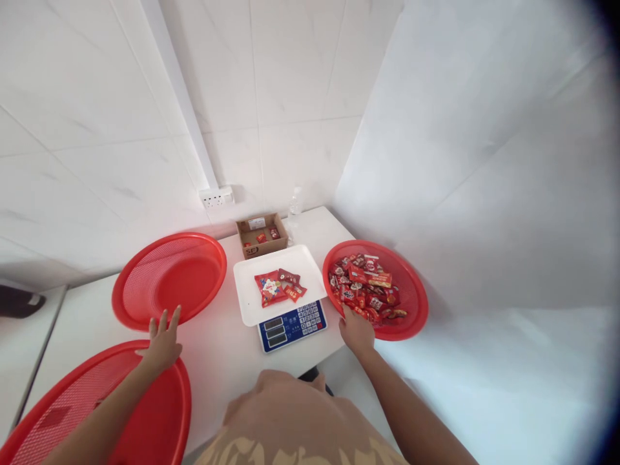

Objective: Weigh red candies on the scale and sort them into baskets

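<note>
My left hand (163, 345) is open, fingers spread, over the gap between an upper-left red mesh basket (126, 303) and a lower-left one (186, 400). On the right side, my right hand (357, 330) is closed at the near-left rim of a third red basket (420, 316), its fingertips partly hidden. Red-wrapped snacks (368, 284) are piled inside that basket. Between my hands stands a digital scale (292, 325) with a blue keypad panel. Several small red packets (272, 288) lie on its white tray (247, 265).
Behind the scale, a small cardboard box (264, 248) holds several red packets. A clear plastic bottle (295, 203) stands by the wall beside it. A socket strip (216, 197) is mounted above the white table (220, 361). A dark object (19, 301) sits at the far left.
</note>
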{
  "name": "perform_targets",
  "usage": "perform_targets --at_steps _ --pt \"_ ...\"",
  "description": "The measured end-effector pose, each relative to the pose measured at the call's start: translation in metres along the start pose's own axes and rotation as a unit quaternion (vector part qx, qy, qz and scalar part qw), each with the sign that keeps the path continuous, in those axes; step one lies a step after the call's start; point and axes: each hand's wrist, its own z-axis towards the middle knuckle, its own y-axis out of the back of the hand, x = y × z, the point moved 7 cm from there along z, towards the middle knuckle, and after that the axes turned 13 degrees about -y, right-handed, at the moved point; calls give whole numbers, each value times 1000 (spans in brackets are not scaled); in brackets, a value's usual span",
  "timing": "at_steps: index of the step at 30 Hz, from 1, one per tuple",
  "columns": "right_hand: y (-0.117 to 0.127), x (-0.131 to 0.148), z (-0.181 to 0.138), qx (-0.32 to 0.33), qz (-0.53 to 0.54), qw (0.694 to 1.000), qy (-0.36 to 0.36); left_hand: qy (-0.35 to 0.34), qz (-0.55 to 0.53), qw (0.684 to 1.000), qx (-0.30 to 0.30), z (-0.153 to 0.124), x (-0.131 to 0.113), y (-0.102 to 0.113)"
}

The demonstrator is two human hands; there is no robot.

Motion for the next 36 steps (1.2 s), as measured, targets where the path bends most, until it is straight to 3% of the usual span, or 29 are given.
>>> perform_targets --at_steps 5,10,16,18,20,23,26,29,32,36 --pt "-2 -1 1 -5 6 1000 8 -46 94 994 33 6 26 11" --pt "-1 -1 0 -3 8 1000 3 -106 131 986 12 18 3 14" --pt "1 -1 -2 16 16 1000 7 -174 46 983 -38 30 -78 -2" --pt "2 0 -3 16 14 1000 10 -186 44 978 -79 32 -113 -3" --pt "3 0 -3 16 12 1000 9 -247 30 964 -95 35 -158 -6" --pt "3 0 -3 20 13 1000 7 -326 -21 944 -54 45 -214 -13" --pt "1 -1 -1 28 13 1000 7 -351 -42 935 -20 60 -241 -17" --pt "-1 -3 0 18 3 1000 8 -364 -56 929 -29 69 -244 -13" --pt "-2 -3 0 13 -1 1000 12 -368 -75 925 -61 66 -228 -1" --pt "0 -3 0 19 1 1000 6 -317 -115 919 -203 59 -178 33"
